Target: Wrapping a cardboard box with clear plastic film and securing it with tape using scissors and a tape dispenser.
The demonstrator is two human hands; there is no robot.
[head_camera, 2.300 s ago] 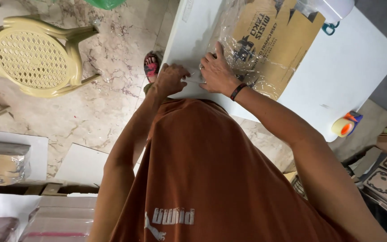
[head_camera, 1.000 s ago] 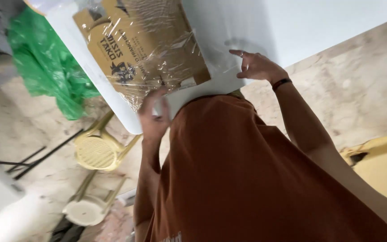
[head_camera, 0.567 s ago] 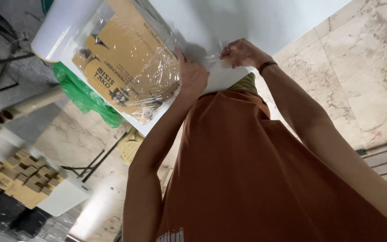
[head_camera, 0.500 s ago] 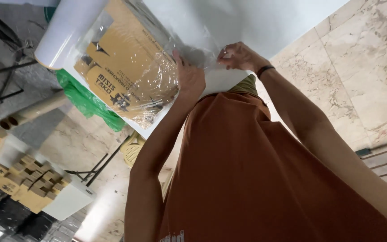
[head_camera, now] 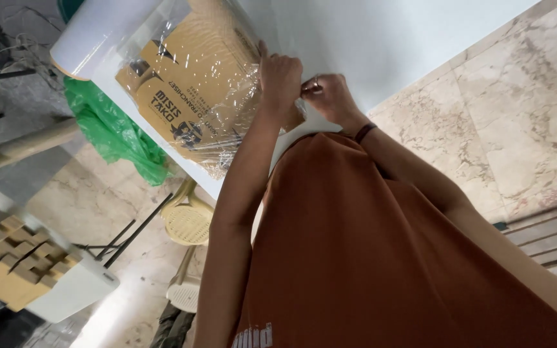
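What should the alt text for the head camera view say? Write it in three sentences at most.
A person in a rust-orange shirt presses the left hand on a stack of flattened cardboard boxes wrapped in clear stretch film, while the right hand pinches the film beside it. The bundle lies on a white table, near a film roll.

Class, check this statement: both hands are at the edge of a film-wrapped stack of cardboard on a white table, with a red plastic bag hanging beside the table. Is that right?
One detail is wrong: the bag is green, not red. The head view shows it beside the table. The rest stands: the left hand and right hand are at the edge of the film-wrapped cardboard.
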